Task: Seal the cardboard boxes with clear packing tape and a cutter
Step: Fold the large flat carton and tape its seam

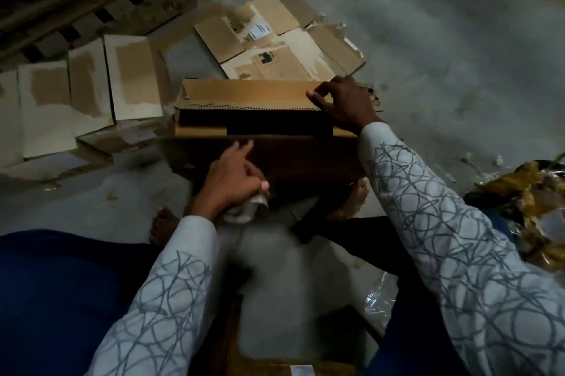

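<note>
While the person sits on the concrete floor (458, 39), the cardboard box (275, 158) stands straight ahead between both arms, its top only partly closed, with a dark gap showing between the flaps. The far flap (244, 94) is folded down toward the person, its corrugated edge showing. The right hand (345, 103) sits at that flap's right end, fingers bent over the top and thumb pointing left along the surface, gripping the board at the corner. The left hand (235, 180) is at the box's near wall: its index finger (241, 147) is stretched out and touches the upper edge of that wall, while the other fingers are curled round a whitish object (247, 210), possibly a roll of clear tape, though it is too blurred to be sure. Both arms wear pale sleeves (458, 222) with a looping grey pattern. A bare foot (162, 225) shows just left of the left wrist.

Behind the box lies a flattened brown carton (275, 39) bearing a small white label. Pale flattened sheets (85, 85) overlap one another to the left, below a wooden pallet (76, 8). Crumpled plastic wrap (526, 192) lies at the right edge.
</note>
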`<action>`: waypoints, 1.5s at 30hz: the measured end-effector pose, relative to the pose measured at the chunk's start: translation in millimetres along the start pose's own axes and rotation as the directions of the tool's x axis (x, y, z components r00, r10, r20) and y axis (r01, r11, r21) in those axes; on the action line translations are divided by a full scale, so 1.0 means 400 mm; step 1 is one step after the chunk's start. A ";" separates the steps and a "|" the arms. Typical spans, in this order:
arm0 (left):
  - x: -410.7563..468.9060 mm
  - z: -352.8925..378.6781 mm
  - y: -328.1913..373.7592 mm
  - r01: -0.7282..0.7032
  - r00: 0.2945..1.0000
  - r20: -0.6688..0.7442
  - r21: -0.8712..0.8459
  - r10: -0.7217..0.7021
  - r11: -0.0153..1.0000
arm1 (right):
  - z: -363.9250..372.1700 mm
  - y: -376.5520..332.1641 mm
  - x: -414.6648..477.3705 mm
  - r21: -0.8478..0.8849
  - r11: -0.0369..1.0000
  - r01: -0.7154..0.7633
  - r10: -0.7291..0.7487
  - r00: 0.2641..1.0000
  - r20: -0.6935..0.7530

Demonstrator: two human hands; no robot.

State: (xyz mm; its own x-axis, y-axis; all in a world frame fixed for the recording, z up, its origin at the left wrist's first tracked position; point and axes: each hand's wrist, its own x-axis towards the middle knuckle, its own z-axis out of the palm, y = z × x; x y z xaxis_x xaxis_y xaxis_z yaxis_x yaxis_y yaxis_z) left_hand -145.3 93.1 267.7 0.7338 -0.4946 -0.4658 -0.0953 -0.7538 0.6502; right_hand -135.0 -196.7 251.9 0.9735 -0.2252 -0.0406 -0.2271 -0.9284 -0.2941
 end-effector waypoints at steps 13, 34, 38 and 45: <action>0.184 0.041 -0.181 0.183 0.938 -0.209 -0.386 -0.278 0.904 | 0.301 0.099 -0.092 -0.094 0.978 -0.186 0.205 0.943 0.262; 0.116 -0.084 -0.306 0.110 0.824 -0.131 -0.917 -0.551 0.383 | 0.233 0.116 -0.217 0.592 0.155 -0.791 0.915 0.341 0.216; 0.057 -0.140 -0.292 0.128 0.853 -0.079 -0.926 -0.516 0.354 | 0.167 0.044 -0.254 0.710 0.175 -0.682 0.931 0.350 0.107; -0.158 -0.303 -0.214 -0.102 0.835 -0.297 -0.911 -0.463 0.399 | -0.044 -0.129 -0.239 0.800 0.313 -0.511 0.896 0.438 -0.071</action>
State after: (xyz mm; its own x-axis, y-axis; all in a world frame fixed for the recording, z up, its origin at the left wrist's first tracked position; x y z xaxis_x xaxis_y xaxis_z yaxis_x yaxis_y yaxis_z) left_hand -102.0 241.3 314.4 0.8564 0.0647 -0.5123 0.5001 0.1434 0.8540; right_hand -216.8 -132.4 287.8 0.2204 -0.9518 -0.2133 -0.5459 0.0609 -0.8357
